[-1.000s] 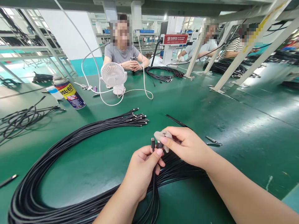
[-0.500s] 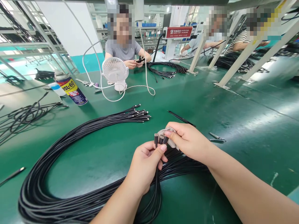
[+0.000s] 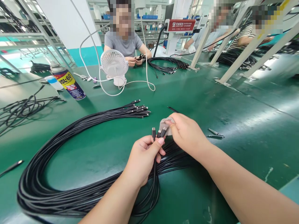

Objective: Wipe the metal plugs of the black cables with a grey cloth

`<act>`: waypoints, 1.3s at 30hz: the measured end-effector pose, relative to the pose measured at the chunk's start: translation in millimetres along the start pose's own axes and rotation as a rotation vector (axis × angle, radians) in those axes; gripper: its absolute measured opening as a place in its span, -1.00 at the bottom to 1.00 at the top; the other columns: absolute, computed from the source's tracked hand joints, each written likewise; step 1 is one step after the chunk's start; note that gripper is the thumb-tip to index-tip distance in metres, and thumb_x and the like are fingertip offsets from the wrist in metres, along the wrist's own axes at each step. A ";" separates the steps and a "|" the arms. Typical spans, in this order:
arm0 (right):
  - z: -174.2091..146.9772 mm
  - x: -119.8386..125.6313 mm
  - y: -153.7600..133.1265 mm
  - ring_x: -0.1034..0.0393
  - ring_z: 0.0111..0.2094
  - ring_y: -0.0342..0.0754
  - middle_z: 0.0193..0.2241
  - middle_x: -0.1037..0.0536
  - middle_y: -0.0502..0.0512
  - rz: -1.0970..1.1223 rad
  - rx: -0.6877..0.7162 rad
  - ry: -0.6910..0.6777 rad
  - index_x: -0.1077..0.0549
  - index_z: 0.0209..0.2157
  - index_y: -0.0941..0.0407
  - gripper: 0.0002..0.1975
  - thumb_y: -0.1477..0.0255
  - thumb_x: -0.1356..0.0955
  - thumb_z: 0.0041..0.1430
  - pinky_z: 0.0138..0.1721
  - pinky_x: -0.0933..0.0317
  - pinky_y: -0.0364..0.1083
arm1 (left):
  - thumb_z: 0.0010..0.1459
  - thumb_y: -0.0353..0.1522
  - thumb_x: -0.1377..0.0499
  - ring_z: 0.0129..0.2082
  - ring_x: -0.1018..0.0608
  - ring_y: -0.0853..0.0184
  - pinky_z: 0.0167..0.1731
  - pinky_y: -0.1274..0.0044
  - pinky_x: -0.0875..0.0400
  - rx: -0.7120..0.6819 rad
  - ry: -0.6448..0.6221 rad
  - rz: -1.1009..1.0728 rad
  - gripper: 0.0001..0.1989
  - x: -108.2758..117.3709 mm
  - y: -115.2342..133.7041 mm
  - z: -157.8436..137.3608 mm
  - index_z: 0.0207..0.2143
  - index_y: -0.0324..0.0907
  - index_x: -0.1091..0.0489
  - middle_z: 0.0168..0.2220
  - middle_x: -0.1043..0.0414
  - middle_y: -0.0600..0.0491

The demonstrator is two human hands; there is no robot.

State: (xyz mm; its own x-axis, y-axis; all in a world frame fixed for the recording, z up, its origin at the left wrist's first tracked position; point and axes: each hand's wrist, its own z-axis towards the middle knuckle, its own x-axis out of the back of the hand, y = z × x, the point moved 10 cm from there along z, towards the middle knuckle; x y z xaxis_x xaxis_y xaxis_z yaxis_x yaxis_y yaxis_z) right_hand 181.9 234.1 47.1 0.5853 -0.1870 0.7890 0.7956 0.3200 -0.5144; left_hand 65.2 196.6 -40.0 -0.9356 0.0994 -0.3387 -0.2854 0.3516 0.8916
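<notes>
My left hand (image 3: 146, 157) is closed around several black USB cables, their connectors (image 3: 153, 133) pointing up between thumb and fingers. The cables hang down below that hand. My right hand (image 3: 187, 132) pinches a crumpled grey cloth (image 3: 165, 123) just behind and beside the connectors. Whether the cloth touches them, I cannot tell. A thick bundle of black cables (image 3: 39, 186) curves in a big loop on the green table (image 3: 93, 149). One end of the bundle, with its plugs (image 3: 140, 109), lies beyond my hands; the other part passes beneath them.
At the left stand a spray can (image 3: 70, 83) and a tangle of cables (image 3: 28, 105). A small white fan (image 3: 114, 63) with a looping cord is farther back. Tweezers (image 3: 216, 134) lie at right. Across the table a person (image 3: 127, 49) handles dark cables; slanted posts (image 3: 240, 59) rise at right.
My right hand and the cloth have drawn back slightly from the connectors, whose metal tips now show more. The left hand keeps its grip. The whole view has shifted a little.
</notes>
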 end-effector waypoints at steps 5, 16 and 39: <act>1.7 11.3 11.4 -0.19 -0.49 -0.12 -0.54 -0.35 0.00 0.305 -0.109 -0.014 -0.32 -0.44 0.10 -0.76 0.31 -0.23 0.29 -0.44 -0.07 -0.12 | -0.01 -0.17 -0.36 -0.69 -0.29 0.55 -0.62 0.64 -0.10 0.002 0.006 -0.005 -0.66 0.5 0.7 -0.4 -0.47 -0.27 -0.38 -0.62 -0.38 0.13; -9.1 -38.9 8.1 -0.21 -0.58 -0.20 -0.62 -0.34 -0.09 0.868 -0.291 -0.464 -0.32 -0.47 0.11 -0.69 0.20 -0.42 0.09 -0.54 -0.09 -0.17 | 0.00 -0.23 -0.36 -0.69 -0.30 0.57 -0.62 0.67 -0.14 -0.028 -0.012 -0.018 -0.70 -2.2 5.7 -3.5 -0.54 -0.27 -0.39 -0.62 -0.37 0.13; 0.9 14.8 6.3 -0.27 -0.48 -0.08 -0.53 -0.42 0.02 0.095 0.009 0.164 -0.29 -0.45 0.07 -0.84 0.42 -0.22 0.23 -0.44 -0.08 -0.11 | 0.03 -0.25 -0.34 -0.66 -0.37 0.52 -0.59 0.64 -0.21 0.014 0.020 -0.002 -0.75 4.9 -4.4 2.6 -0.45 -0.28 -0.46 -0.59 -0.44 0.09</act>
State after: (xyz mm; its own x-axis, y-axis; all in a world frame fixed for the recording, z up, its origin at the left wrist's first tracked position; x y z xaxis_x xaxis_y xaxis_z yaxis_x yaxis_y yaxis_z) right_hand 195.5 234.2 55.9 0.6761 -0.3038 0.6712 0.7343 0.3519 -0.5805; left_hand 62.5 198.0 -46.4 -0.9391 0.0798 -0.3342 -0.2845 0.3647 0.8866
